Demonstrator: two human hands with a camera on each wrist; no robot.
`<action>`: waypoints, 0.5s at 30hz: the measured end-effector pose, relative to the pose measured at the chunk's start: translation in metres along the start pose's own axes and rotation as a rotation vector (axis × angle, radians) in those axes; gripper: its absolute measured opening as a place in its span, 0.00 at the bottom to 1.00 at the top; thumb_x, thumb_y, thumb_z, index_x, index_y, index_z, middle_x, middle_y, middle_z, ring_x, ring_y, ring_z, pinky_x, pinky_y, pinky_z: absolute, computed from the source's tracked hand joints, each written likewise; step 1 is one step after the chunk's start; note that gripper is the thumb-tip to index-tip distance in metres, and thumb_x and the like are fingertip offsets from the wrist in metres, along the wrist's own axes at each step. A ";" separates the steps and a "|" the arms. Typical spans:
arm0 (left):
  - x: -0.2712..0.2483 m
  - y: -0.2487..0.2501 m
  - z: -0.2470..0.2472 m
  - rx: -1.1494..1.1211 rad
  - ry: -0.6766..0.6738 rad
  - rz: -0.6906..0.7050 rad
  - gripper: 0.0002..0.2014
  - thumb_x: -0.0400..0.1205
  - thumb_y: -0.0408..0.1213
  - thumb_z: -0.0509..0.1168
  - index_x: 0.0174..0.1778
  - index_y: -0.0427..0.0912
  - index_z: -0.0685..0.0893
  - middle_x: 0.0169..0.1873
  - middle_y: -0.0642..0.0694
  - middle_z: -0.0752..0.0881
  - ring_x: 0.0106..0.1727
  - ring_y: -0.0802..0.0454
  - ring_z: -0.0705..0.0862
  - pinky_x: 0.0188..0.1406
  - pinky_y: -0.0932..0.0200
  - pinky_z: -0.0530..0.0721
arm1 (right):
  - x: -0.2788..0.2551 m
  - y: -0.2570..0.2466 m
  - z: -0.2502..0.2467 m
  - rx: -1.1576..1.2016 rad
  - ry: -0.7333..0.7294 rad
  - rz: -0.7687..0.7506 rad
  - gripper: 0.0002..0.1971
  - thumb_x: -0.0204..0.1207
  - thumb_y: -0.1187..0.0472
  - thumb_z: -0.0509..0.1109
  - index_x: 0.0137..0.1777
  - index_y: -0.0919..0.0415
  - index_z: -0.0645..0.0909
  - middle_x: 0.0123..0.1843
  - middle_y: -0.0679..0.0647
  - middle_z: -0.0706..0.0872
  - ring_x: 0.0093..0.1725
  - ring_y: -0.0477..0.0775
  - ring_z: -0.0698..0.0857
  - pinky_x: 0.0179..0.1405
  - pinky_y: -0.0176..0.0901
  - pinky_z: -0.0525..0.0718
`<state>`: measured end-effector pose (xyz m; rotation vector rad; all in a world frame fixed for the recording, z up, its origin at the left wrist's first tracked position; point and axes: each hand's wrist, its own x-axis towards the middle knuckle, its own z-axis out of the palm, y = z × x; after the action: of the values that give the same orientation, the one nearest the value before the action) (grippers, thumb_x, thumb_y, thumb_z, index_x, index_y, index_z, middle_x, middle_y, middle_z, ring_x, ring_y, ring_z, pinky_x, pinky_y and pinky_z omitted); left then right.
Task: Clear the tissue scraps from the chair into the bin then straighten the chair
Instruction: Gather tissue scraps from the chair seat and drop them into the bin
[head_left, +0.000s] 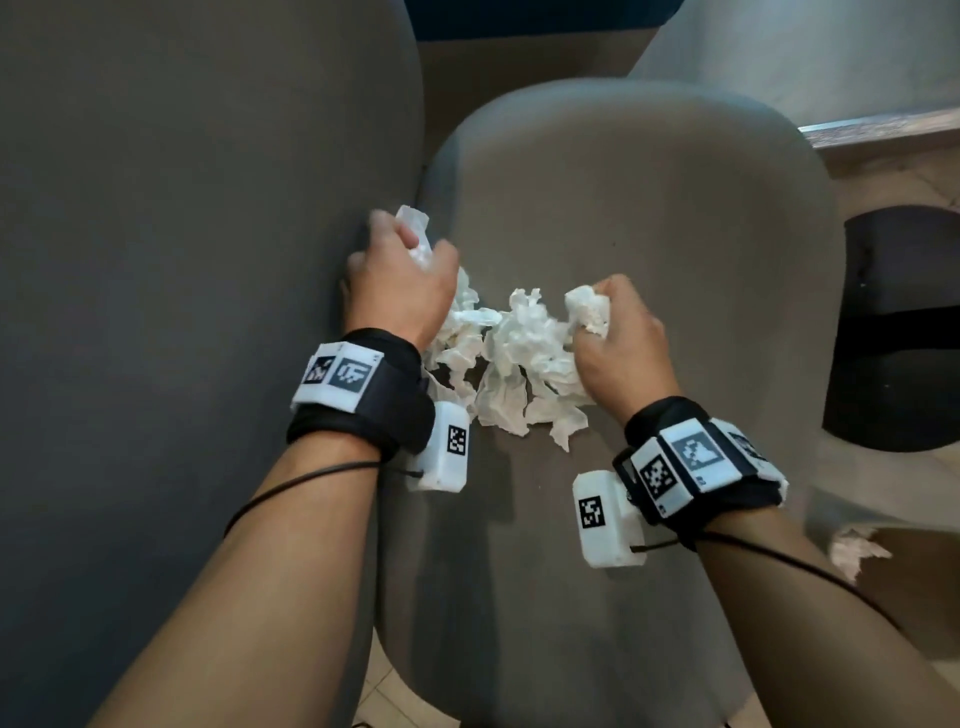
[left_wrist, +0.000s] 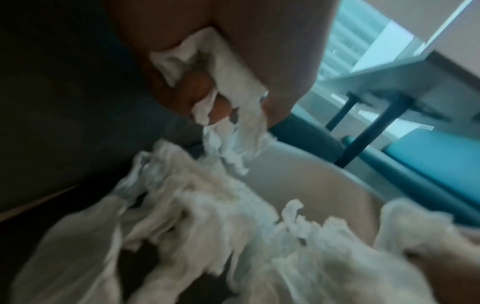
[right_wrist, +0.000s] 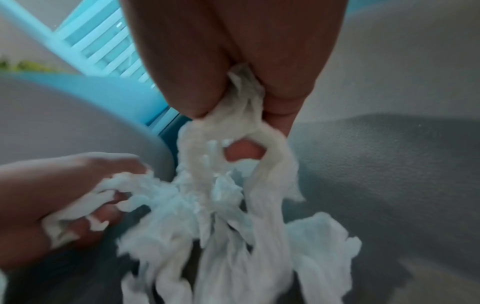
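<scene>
both grips are curled tight on wads of tissue: the left hand at the seat's left edge, the right hand opposite. the loose tissue scraps lie between them on the chair. gathering step, i judge; next, bunch the rest together and lift. no bin is clearly in view.

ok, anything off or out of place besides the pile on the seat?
Yes: one torn tissue scrap lies off the chair, low beside its right edge, apart from the tissue scraps that the left hand and right hand grip.
</scene>
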<state>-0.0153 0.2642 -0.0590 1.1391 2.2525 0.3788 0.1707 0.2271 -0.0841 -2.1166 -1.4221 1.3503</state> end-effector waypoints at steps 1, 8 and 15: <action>-0.002 -0.003 0.006 0.086 -0.039 -0.023 0.16 0.79 0.49 0.63 0.58 0.44 0.74 0.54 0.39 0.85 0.55 0.36 0.81 0.52 0.52 0.76 | -0.002 -0.001 0.004 -0.019 -0.031 -0.005 0.12 0.77 0.65 0.61 0.55 0.48 0.71 0.51 0.52 0.83 0.43 0.53 0.83 0.42 0.52 0.85; 0.000 -0.010 0.023 0.240 -0.106 0.024 0.17 0.79 0.44 0.59 0.55 0.38 0.84 0.53 0.32 0.86 0.54 0.28 0.83 0.53 0.45 0.83 | -0.009 -0.011 0.024 -0.250 -0.124 -0.172 0.11 0.76 0.59 0.55 0.50 0.50 0.78 0.44 0.50 0.84 0.44 0.61 0.82 0.46 0.54 0.83; -0.011 -0.008 -0.009 -0.166 0.121 0.106 0.15 0.82 0.42 0.58 0.29 0.43 0.71 0.23 0.51 0.74 0.31 0.46 0.74 0.32 0.57 0.66 | -0.019 -0.012 0.006 -0.026 -0.056 0.041 0.26 0.71 0.41 0.61 0.21 0.61 0.65 0.24 0.54 0.76 0.27 0.57 0.73 0.29 0.50 0.74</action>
<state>-0.0212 0.2508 -0.0516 1.1790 2.2207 0.6808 0.1573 0.2158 -0.0697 -2.1509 -1.4325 1.4247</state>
